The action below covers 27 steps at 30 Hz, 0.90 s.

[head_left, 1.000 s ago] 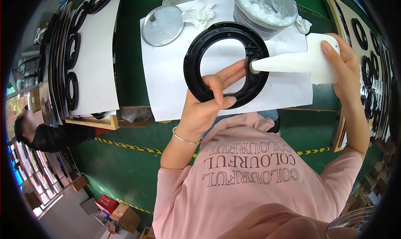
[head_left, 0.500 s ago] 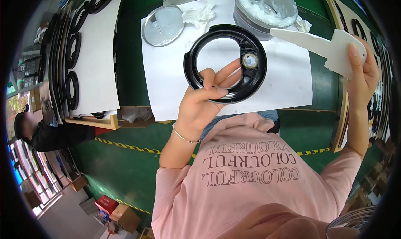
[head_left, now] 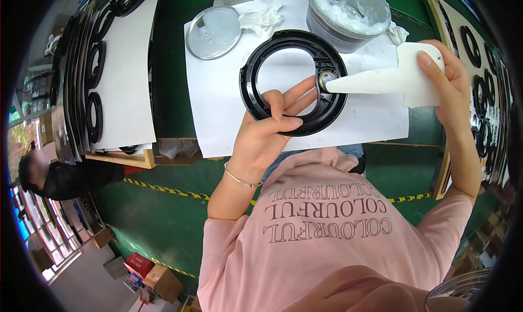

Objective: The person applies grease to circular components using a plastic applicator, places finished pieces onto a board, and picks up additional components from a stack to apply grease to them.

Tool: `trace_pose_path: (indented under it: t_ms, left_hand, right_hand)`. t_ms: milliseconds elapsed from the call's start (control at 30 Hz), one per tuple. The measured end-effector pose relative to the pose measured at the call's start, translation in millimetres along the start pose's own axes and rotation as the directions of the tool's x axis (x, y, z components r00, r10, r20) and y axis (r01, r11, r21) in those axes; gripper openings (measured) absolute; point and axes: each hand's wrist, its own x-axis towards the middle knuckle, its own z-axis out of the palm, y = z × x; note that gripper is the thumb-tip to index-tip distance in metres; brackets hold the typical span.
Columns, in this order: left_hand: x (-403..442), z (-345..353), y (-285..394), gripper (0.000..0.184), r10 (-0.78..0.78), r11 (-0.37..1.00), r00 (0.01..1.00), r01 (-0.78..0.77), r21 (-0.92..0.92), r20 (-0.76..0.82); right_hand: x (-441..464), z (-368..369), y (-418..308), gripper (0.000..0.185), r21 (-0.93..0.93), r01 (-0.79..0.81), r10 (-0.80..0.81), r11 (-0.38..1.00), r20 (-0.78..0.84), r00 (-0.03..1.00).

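Observation:
A black ring-shaped part (head_left: 251,88) is held over the white sheet by my left hand (head_left: 267,129), thumb on its lower rim and fingers through the opening. On the ring's right side sits a round metal-edged hole (head_left: 327,79). My right hand (head_left: 449,83) is closed on the wide end of a white spatula (head_left: 376,82), whose narrow tip reaches the round hole. Just behind the ring stands a clear tub (head_left: 348,17) of white paste. To its left lie a crumpled tissue (head_left: 261,20) and a round clear lid (head_left: 213,33).
White paper (head_left: 210,116) covers part of the green table. Racks with black rings on boards stand at left (head_left: 122,83) and right (head_left: 444,34). Another crumpled tissue (head_left: 397,34) lies right of the tub. A person in dark clothes (head_left: 71,178) is at the far left.
The spatula first lifted off the ring to the upper right, then came back left and down to the round hole. The ring has shifted only slightly in my left hand.

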Motion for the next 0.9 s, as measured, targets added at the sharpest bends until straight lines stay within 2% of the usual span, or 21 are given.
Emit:
trace_pose_path:
  t_ms: [67, 133, 267, 333, 433, 533, 633, 900]
  left_hand:
    - [-0.1, 0.3, -0.7, 0.026, 0.029, 0.998, 1.000, -0.030, 0.060, 0.009]
    - [0.2, 0.0, -1.3, 0.026, 0.053, 0.993, 0.998, -0.056, 0.104, 0.031]
    - [1.1, -2.6, -2.5, 0.025, 0.065, 0.990, 0.997, -0.071, 0.126, 0.047]
    - [1.5, -2.7, -3.1, 0.025, 0.094, 0.978, 0.992, -0.109, 0.177, 0.088]
    - [1.1, 1.3, -3.9, 0.030, 0.123, 0.955, 0.990, -0.139, 0.262, 0.075]
    - [0.4, 0.5, -3.2, 0.030, 0.135, 0.950, 0.989, -0.148, 0.274, 0.067]
    - [0.2, -2.7, -4.3, 0.025, 0.135, 0.956, 0.986, -0.156, 0.248, 0.098]
    - [-2.0, 0.5, -3.7, 0.025, 0.144, 0.949, 0.986, -0.162, 0.271, 0.087]
  right_hand:
    - [1.6, 0.3, 1.7, 0.028, -0.018, -0.012, 0.013, 1.000, 0.024, 1.000]
    - [3.3, 0.5, 4.5, 0.026, -0.060, 0.045, -0.047, 0.997, -0.029, 0.998]
    - [2.6, -2.6, 2.5, 0.026, -0.065, 0.026, -0.031, 0.998, -0.081, 0.996]
    - [1.0, -3.6, 1.1, 0.027, -0.069, 0.034, -0.033, 0.997, 0.025, 0.999]
    - [3.5, -5.6, 0.6, 0.027, -0.136, 0.034, -0.028, 0.990, 0.043, 0.999]
    - [3.3, -4.8, 1.9, 0.025, -0.068, 0.026, -0.029, 0.997, -0.054, 0.998]
    - [-0.9, -0.2, 3.5, 0.025, -0.106, 0.072, -0.074, 0.992, -0.012, 0.997]
    - [-0.9, 1.6, -2.8, 0.025, -0.091, 0.059, -0.058, 0.994, 0.012, 0.998]
